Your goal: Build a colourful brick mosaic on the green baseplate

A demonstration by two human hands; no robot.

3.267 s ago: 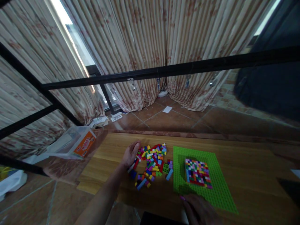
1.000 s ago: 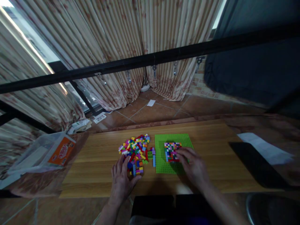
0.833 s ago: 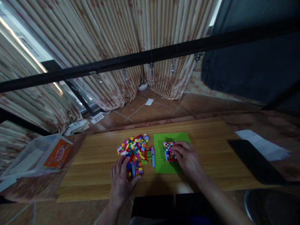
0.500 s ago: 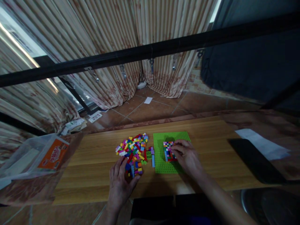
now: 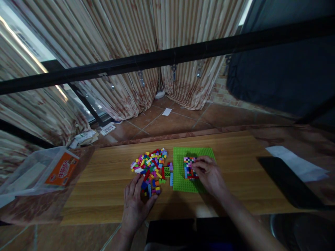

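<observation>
Seemingly mid-fitting: right hand (image 5: 210, 174) at the brick block (image 5: 187, 168)
Fingertips bunched (pinching what, I can't tell); left hand (image 5: 134, 202) spread by loose bricks (image 5: 150, 161); careful alignment likely needed next.

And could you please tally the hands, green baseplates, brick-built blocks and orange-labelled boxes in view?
Left hand and right hand: 2
Green baseplate: 1
Brick-built block: 1
Orange-labelled box: 1
Total: 5

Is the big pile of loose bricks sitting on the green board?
No, the pile of loose bricks lies on the wooden table, to the left of the green board.
</observation>
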